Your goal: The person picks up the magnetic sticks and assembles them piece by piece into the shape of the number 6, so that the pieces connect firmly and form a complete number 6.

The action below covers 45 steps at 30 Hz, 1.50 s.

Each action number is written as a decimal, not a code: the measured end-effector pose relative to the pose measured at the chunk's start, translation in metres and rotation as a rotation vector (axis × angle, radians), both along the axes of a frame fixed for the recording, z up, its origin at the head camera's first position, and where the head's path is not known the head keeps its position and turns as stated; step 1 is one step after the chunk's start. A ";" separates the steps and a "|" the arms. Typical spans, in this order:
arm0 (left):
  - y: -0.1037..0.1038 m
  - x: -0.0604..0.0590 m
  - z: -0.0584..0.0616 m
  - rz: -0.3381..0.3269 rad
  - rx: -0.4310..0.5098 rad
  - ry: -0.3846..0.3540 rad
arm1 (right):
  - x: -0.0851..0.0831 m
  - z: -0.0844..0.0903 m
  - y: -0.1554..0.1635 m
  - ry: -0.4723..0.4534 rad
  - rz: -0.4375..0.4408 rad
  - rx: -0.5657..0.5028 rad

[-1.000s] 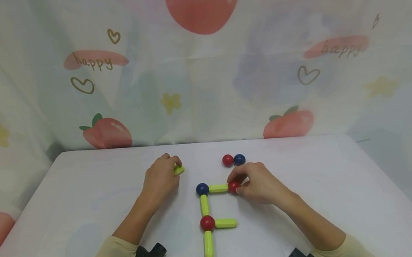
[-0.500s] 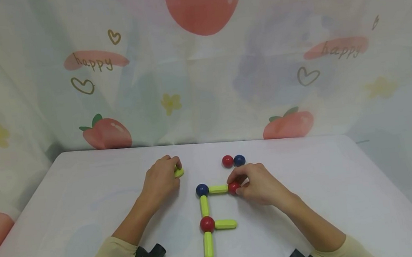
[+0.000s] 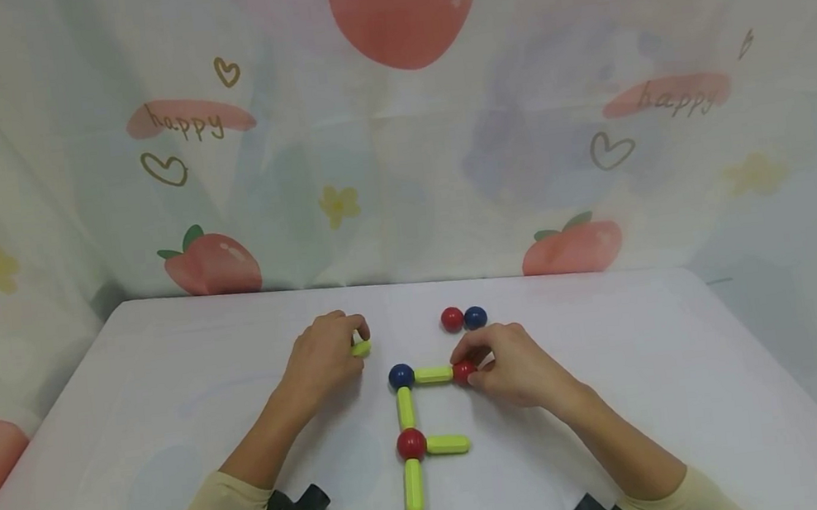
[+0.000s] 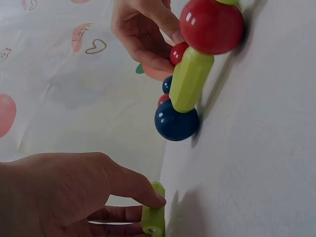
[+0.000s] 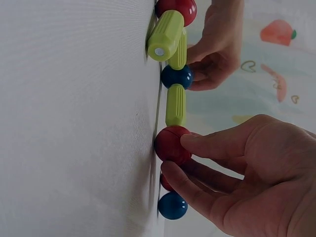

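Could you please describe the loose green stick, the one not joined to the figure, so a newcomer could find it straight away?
Start at the white table and find the F-shaped figure of balls and green sticks, whose corner is a blue ball. Just to the left of that corner, the left hand pinches a short green stick at its fingertips. Unlike the other green sticks, it has no ball on either end.

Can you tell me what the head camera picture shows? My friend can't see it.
Two hands work on a letter F made of yellow-green sticks and balls on a white table. The right hand pinches the red ball ending the top bar, and the left hand holds a loose yellow-green stick.
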<state>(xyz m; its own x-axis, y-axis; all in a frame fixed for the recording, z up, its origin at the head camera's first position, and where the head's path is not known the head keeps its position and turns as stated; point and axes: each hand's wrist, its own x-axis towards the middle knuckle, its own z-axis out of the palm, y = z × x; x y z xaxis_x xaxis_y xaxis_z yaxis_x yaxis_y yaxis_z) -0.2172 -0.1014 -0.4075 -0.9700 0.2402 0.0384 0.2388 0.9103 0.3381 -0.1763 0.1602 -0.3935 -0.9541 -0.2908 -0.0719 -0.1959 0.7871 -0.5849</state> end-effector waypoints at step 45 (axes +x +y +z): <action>0.025 0.058 0.052 -0.519 0.150 -0.399 | -0.002 -0.001 0.003 0.015 0.037 -0.024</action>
